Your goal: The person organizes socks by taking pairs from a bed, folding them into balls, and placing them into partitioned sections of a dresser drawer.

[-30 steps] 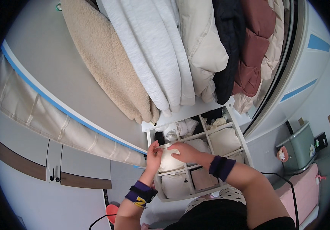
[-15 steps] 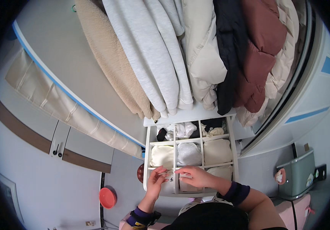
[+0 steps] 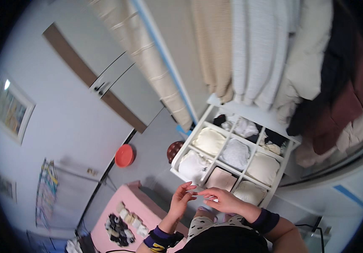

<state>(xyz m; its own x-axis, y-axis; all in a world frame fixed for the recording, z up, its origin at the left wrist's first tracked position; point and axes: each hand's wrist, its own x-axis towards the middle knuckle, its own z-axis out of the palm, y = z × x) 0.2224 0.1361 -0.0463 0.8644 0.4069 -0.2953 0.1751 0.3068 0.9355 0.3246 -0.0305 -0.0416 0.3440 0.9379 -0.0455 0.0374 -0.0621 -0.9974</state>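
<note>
My left hand (image 3: 183, 200) is held near the front edge of a pulled-out white drawer (image 3: 174, 170), fingers apart and nothing in them. Facing it, my right hand (image 3: 221, 200) is also open, its fingertips close to those of the left; whether they touch I cannot tell. Dividers split the drawer into several compartments. Close beyond my hands are a folded white garment (image 3: 192, 165) with a small dark print, a folded pale pink one (image 3: 221, 178) and a cream one (image 3: 249, 192). Behind these lie a pale yellow bundle (image 3: 209, 141), a grey one (image 3: 235, 153) and a beige one (image 3: 263, 168).
Coats and sweaters (image 3: 259, 55) hang above the drawer. On the floor are a red basin (image 3: 124, 155) and a brown round object (image 3: 175, 151). A pink-covered surface (image 3: 101, 229) at lower left bears dark and light clothing piles (image 3: 119, 230). A clothes rack (image 3: 46, 194) stands farther left.
My view has swung left, bringing the pink surface, clothing piles and rack into sight. Both hands, over the front compartments before, are now nearer me at the drawer's front edge.
</note>
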